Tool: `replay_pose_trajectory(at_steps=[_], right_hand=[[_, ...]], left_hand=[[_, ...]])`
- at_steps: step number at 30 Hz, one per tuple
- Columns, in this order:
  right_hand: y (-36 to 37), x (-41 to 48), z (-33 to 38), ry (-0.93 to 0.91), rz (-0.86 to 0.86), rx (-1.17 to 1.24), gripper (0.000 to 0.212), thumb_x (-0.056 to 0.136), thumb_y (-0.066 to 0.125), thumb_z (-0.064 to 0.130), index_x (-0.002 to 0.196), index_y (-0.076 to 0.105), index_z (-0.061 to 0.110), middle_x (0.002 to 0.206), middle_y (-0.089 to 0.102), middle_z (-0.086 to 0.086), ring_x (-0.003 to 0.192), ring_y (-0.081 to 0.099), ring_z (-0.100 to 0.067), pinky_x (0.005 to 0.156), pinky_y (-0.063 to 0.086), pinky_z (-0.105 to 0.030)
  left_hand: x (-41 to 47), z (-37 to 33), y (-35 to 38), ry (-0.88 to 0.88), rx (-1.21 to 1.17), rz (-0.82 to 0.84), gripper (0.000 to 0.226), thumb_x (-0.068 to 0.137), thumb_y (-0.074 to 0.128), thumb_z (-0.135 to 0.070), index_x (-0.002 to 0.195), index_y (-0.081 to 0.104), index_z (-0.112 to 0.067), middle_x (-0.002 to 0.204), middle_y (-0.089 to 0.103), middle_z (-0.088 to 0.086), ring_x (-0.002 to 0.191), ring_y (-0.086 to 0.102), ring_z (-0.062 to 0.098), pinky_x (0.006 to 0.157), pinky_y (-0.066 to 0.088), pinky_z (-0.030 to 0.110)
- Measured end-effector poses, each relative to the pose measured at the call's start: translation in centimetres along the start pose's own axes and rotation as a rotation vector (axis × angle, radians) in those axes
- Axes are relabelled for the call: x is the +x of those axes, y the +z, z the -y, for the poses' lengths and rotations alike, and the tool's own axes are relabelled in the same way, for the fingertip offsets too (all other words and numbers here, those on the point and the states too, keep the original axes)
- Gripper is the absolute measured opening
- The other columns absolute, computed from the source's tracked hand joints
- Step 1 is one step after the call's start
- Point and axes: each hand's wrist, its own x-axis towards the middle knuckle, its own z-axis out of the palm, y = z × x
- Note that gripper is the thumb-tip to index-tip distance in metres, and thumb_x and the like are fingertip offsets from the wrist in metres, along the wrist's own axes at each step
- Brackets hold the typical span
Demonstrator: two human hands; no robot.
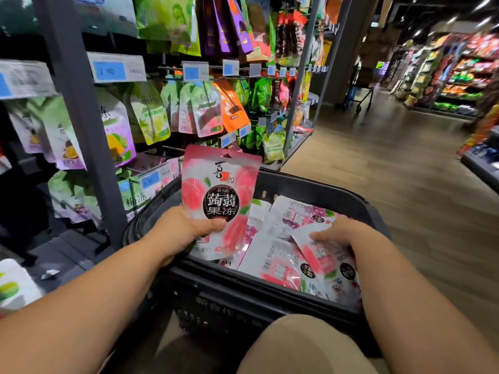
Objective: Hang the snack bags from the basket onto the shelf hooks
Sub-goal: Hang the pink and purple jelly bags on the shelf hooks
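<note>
- A bent knee (305, 346) in beige cloth sits lowest and closest, with two bare forearms reaching forward over it; the person appears to be crouching beside a shop shelf
- Just beyond the knee stands a black plastic basket (310, 184) on the floor; inside lies a loose heap of snack bags (275, 263), white and pink, overlapping flat
- The left hand (183, 233) grips one pink peach bag (220, 190) upright above the basket's left side, thumb pressed across its lower front; a small hang hole (226, 155) shows at the top edge
- The right hand (348, 233) rests on a bag in the heap (321, 252), fingers bent down onto it; the thumb is hidden, so whether it pinches the bag cannot be told
- To the left, rows of hanging bags (205, 109) fill the shelf hooks, with blue price tags (109, 70) at the rod ends; a dark hook rod (172, 149) shows just behind the held bag
- Judging by looks, these pouches are light, soft and glossy, likely slippery against each other; holding near the top, beside the hole, should keep it steady for threading; squeezing the jelly-filled middle risks buckling
</note>
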Motion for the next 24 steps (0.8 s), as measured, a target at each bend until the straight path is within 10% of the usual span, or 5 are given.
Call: replay_pose_trajectory(at_steps=[8, 15, 24], right_hand=[[0.3, 0.3, -0.3, 0.118, 0.043, 0.121, 0.109, 0.072, 0.07, 0.07, 0.151, 0.032, 0.005, 0.149, 0.044, -0.015, 0.13, 0.05, -0.033, 0.102, 0.044, -0.039], [1.1, 1.4, -0.4, 0.153, -0.066, 0.188, 0.137, 0.036, 0.078, 0.085, 0.146, 0.042, 0.013, 0.147, 0.046, -0.013, 0.133, 0.046, -0.034, 0.108, 0.043, -0.045], [0.5, 1.8, 0.2, -0.029, -0.287, 0.511, 0.064, 0.071, 0.079, 0.059, 0.097, 0.059, 0.004, 0.082, 0.062, -0.005, 0.072, 0.06, -0.021, 0.068, 0.05, -0.036]], left_hand=[[0.0, 0.2, -0.3, 0.007, 0.022, 0.02, 0.067, 0.041, 0.096, -0.037, 0.102, 0.076, -0.016, 0.097, 0.077, 0.0, 0.096, 0.072, 0.022, 0.092, 0.053, 0.038], [-0.2, -0.2, -0.1, -0.008, 0.076, -0.005, 0.03, 0.066, 0.088, -0.021, 0.093, 0.076, -0.017, 0.082, 0.077, -0.005, 0.072, 0.069, 0.009, 0.071, 0.048, 0.027], [-0.2, 0.0, -0.3, -0.014, 0.093, -0.007, 0.042, 0.058, 0.093, -0.03, 0.095, 0.077, -0.019, 0.088, 0.077, -0.002, 0.083, 0.07, 0.018, 0.08, 0.05, 0.032]])
